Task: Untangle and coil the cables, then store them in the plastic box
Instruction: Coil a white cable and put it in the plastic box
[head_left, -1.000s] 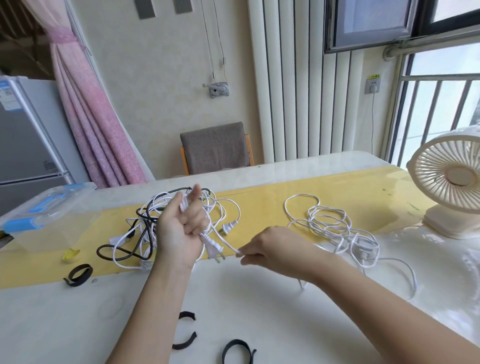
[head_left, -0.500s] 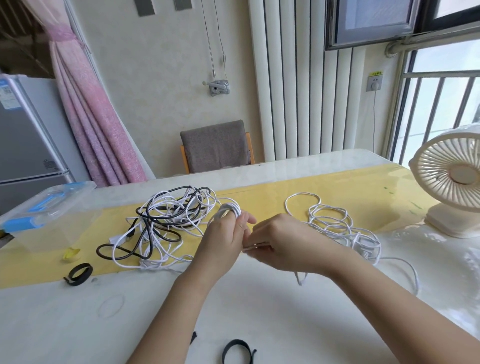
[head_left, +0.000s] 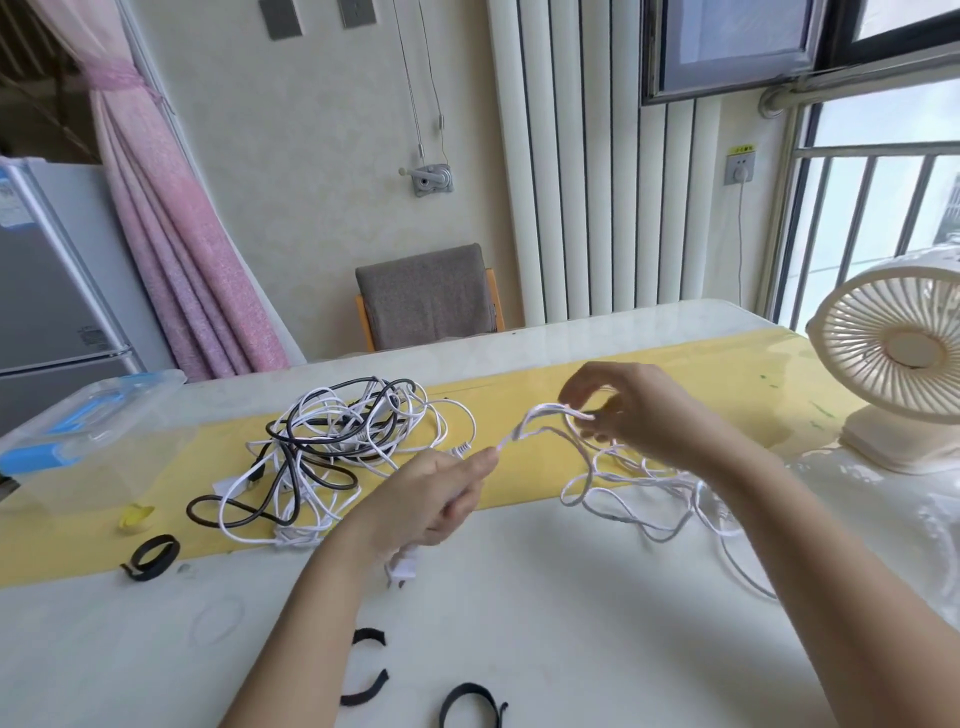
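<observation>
A tangle of white and black cables (head_left: 332, 447) lies on the yellow runner at centre left. My left hand (head_left: 431, 499) grips one end of a white cable (head_left: 535, 423), whose plug (head_left: 402, 569) hangs below the palm. My right hand (head_left: 639, 410) pinches a loop of the same cable, raised above the table. The remainder of this cable lies in loose loops (head_left: 649, 499) under my right forearm. The clear plastic box (head_left: 78, 447) with a blue-handled lid stands at the far left.
Black hook-and-loop straps lie on the white table: one at the left (head_left: 150, 556), others near the front edge (head_left: 366, 693) (head_left: 470, 709). A cream desk fan (head_left: 904, 358) stands at the right. A yellow scrap (head_left: 136, 517) lies beside the box. A chair (head_left: 428, 296) sits behind the table.
My hands, close together half a second ago, have moved apart. The right hand went up and to the right, drawing out a loop of white cable; the left hand dropped slightly.
</observation>
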